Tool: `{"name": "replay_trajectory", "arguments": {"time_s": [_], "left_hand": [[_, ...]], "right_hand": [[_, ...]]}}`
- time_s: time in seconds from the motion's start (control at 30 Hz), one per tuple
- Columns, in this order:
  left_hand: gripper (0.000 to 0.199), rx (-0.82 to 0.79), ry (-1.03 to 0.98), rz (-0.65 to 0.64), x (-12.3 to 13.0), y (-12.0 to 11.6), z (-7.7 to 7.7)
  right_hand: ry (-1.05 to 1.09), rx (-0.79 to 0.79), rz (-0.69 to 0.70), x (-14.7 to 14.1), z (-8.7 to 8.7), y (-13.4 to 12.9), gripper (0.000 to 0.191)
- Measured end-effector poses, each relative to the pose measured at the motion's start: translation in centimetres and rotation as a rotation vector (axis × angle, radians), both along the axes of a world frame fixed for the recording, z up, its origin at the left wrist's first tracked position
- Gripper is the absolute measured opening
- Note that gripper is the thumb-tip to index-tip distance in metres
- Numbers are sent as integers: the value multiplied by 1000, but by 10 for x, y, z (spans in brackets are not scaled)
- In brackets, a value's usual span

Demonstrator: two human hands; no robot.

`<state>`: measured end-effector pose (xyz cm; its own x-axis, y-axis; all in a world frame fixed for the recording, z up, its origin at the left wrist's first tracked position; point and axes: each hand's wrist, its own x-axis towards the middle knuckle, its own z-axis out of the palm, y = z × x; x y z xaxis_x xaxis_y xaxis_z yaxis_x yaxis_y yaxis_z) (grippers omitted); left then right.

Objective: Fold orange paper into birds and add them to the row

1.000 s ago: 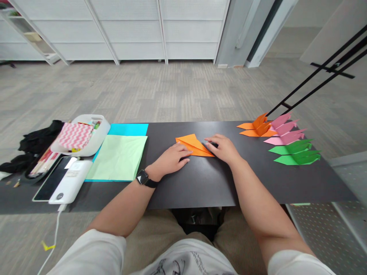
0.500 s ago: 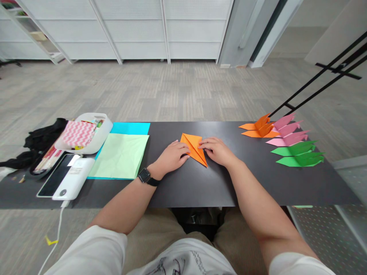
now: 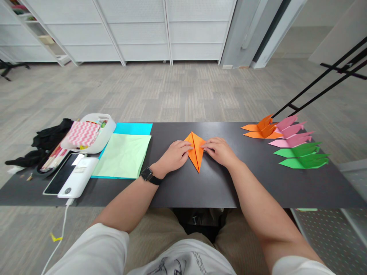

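Observation:
A kite-shaped piece of folded orange paper [image 3: 196,151] lies on the dark table, its long point towards me and a crease line down its middle. My left hand [image 3: 178,152], with a black watch on the wrist, grips its left corner between bent fingers. At the right corner my right hand [image 3: 217,150] pinches the edge with thumb and fingers. Both thumbs sit low and partly hide the paper's side corners.
Folded paper birds in orange [image 3: 262,130], pink [image 3: 292,133] and green [image 3: 304,156] stand at the right. On the left are light green paper sheets [image 3: 123,154] over blue paper [image 3: 134,128], a white basket [image 3: 109,131], a phone [image 3: 61,175] and a white power bank [image 3: 78,177].
The orange paper has turned clockwise, so its long point now faces me. Both hands stay at its sides. The whole view has shifted slightly.

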<state>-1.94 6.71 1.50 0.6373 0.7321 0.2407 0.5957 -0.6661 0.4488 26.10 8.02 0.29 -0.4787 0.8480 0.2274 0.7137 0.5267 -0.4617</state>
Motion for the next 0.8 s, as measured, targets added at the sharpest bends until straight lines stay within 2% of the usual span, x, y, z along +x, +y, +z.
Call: {"name": "replay_trajectory", "arguments": {"time_s": [0.1,0.2,0.3,0.47,0.7,0.8], "left_hand": [[38,12,-9,-13,1,-3,3],[40,10,36,-43,3,-6,5],[41,-5,69,-50,3,-7,4],[35,-50,59,-42,3,-5,1],[33,-40,59,-45,4,-7,5],[43,-12,-49,46,3,-8,7]], "right_hand": [[6,18,-50,-1,-3,1,34],[-38,47,-187,1,-9,2,40],[-53,55,-276,3,-17,4,36],[37,41,-298,4,-23,7,24],[263,-45,-327,-1,-14,7,7],[421,-116,-364,-3,-7,6,11]]}}
